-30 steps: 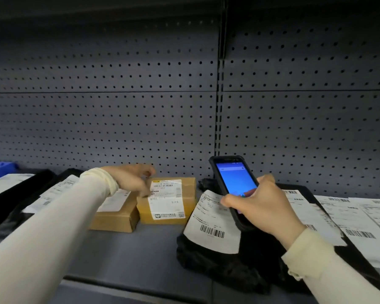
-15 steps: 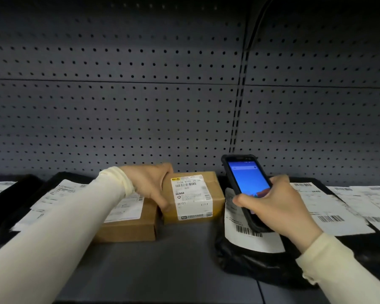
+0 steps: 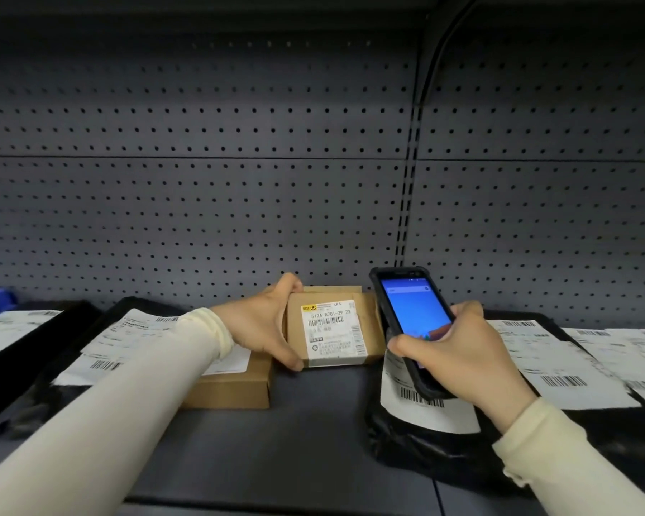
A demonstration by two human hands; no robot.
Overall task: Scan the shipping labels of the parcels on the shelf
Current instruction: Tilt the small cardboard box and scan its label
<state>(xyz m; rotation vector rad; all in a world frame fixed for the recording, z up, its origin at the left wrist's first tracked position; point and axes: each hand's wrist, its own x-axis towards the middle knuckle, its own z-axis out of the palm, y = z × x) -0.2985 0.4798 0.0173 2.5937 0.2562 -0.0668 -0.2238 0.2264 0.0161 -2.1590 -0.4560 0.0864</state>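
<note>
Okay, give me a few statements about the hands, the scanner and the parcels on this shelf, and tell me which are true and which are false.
1. The right hand holds the handheld scanner. True.
2. The scanner's screen is dark. False: it glows blue.
3. The left hand grips the small cardboard box. True.
4. That box's shipping label faces the pegboard wall. False: it faces the camera.
5. The black bag under the scanner carries no label. False: a white barcode label lies on it.

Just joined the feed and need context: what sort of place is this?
Probably a parcel depot or pickup-point stockroom. A pegboard-backed shelf holds labelled parcels: a box gripped by the left hand and black bags. The right hand holds a handheld scanner.
</note>
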